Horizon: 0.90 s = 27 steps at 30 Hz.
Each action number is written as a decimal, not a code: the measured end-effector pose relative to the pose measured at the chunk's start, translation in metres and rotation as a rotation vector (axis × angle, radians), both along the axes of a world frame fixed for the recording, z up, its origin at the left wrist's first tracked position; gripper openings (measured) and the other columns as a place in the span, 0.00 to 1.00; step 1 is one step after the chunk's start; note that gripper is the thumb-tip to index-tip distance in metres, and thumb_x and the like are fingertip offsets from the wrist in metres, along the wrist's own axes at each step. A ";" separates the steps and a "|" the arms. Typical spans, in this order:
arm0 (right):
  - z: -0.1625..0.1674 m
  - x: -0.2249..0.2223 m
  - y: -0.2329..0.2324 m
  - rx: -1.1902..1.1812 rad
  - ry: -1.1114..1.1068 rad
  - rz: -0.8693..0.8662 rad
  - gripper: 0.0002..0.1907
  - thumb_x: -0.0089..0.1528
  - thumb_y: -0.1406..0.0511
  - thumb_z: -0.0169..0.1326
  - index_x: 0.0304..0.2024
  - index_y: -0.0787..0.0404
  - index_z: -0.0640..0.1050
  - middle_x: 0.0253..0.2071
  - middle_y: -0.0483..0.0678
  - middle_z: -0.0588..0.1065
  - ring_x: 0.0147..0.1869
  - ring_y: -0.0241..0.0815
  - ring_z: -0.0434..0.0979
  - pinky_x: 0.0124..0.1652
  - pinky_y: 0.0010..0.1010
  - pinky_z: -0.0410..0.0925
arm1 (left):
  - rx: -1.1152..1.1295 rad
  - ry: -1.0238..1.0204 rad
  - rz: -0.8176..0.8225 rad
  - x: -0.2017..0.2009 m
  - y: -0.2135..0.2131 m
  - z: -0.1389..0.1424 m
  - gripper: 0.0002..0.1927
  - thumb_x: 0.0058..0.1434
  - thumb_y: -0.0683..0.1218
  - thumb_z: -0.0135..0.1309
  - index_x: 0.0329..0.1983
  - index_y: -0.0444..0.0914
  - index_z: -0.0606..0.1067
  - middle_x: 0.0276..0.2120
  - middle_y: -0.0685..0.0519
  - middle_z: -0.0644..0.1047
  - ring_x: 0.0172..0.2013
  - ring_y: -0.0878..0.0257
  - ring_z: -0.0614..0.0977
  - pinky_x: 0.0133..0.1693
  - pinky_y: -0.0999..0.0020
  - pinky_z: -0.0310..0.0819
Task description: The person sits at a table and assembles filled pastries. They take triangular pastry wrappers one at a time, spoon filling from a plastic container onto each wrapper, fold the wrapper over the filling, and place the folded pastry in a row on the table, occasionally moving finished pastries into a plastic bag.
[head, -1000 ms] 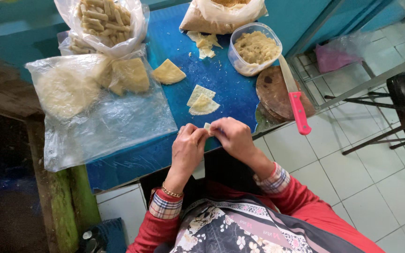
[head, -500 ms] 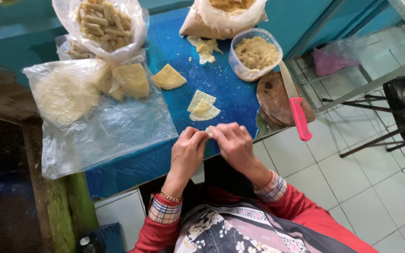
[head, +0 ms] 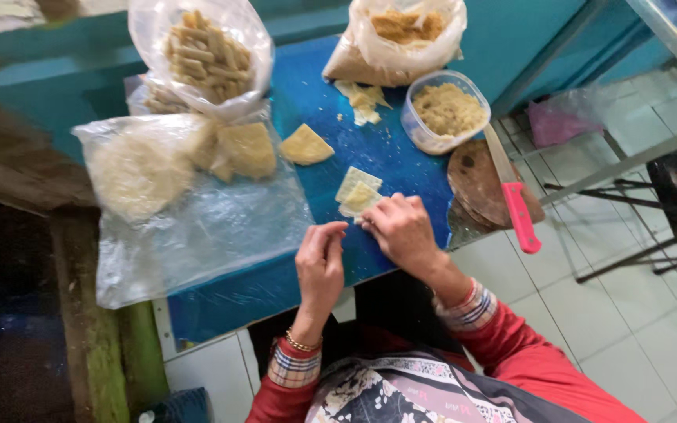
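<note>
My right hand (head: 403,229) rests on the blue table (head: 331,258), its fingertips touching a small stack of pale yellow wrapper pieces (head: 358,193). My left hand (head: 320,265) hovers just to the left of it, fingers curled and apart, holding nothing that I can see. A single triangular wrapper piece (head: 305,146) lies further back on the table. A round plastic tub of crumbly yellowish filling (head: 445,111) stands behind my right hand.
A clear plastic sheet (head: 190,227) with pale wrappers covers the table's left part. A bag of rolled sticks (head: 204,51) and another bag (head: 401,35) sit at the back. A pink-handled knife (head: 513,196) lies on a round wooden board (head: 479,176) at the right edge. Tiled floor right.
My hands were together at the table's front edge holding a small piece. They have parted, and my right hand has moved forward onto the stack of wrapper pieces.
</note>
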State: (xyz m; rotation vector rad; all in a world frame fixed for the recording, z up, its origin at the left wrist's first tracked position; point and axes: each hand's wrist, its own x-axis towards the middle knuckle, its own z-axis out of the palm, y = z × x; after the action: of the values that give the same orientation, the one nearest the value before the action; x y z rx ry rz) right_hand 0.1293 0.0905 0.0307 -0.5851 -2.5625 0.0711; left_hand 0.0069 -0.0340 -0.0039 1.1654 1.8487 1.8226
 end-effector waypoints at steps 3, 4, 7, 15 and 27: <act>0.027 -0.034 0.028 0.170 0.103 0.081 0.10 0.63 0.63 0.59 0.46 0.56 0.81 0.34 0.46 0.75 0.41 0.48 0.74 0.45 0.41 0.62 | 0.025 0.035 -0.017 0.000 0.000 0.000 0.08 0.65 0.35 0.52 0.45 0.36 0.79 0.35 0.48 0.78 0.34 0.57 0.82 0.36 0.66 0.76; 0.039 -0.055 0.040 0.180 0.180 0.097 0.08 0.65 0.64 0.59 0.46 0.55 0.80 0.34 0.46 0.76 0.41 0.47 0.74 0.45 0.42 0.62 | 0.042 0.057 -0.024 0.001 0.001 0.000 0.08 0.66 0.35 0.52 0.45 0.36 0.79 0.36 0.48 0.78 0.35 0.57 0.82 0.37 0.66 0.76; 0.082 -0.137 0.077 0.190 0.296 0.104 0.05 0.68 0.62 0.59 0.44 0.54 0.80 0.34 0.46 0.78 0.42 0.49 0.76 0.46 0.41 0.63 | 0.056 0.083 -0.036 0.002 0.001 0.002 0.08 0.66 0.35 0.51 0.45 0.36 0.78 0.36 0.48 0.78 0.35 0.58 0.82 0.37 0.67 0.75; 0.109 -0.174 0.071 0.191 0.490 0.245 0.09 0.69 0.65 0.58 0.52 0.53 0.78 0.52 0.46 0.77 0.55 0.47 0.78 0.49 0.40 0.70 | -0.032 -0.049 0.002 0.001 0.001 0.009 0.07 0.64 0.37 0.55 0.44 0.36 0.80 0.32 0.48 0.77 0.27 0.58 0.78 0.31 0.66 0.73; -0.037 0.008 0.039 -0.241 0.157 -0.245 0.08 0.60 0.59 0.61 0.35 0.56 0.80 0.38 0.49 0.76 0.41 0.50 0.79 0.38 0.41 0.71 | -0.384 0.494 0.191 -0.003 0.044 -0.014 0.12 0.62 0.46 0.58 0.46 0.37 0.74 0.43 0.45 0.75 0.39 0.44 0.82 0.37 0.52 0.78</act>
State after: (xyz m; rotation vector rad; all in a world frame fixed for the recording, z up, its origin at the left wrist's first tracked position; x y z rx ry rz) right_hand 0.1375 0.1294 -0.0059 -0.9406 -2.3279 0.3308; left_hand 0.0040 0.0098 -0.0174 1.4103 2.5173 1.2379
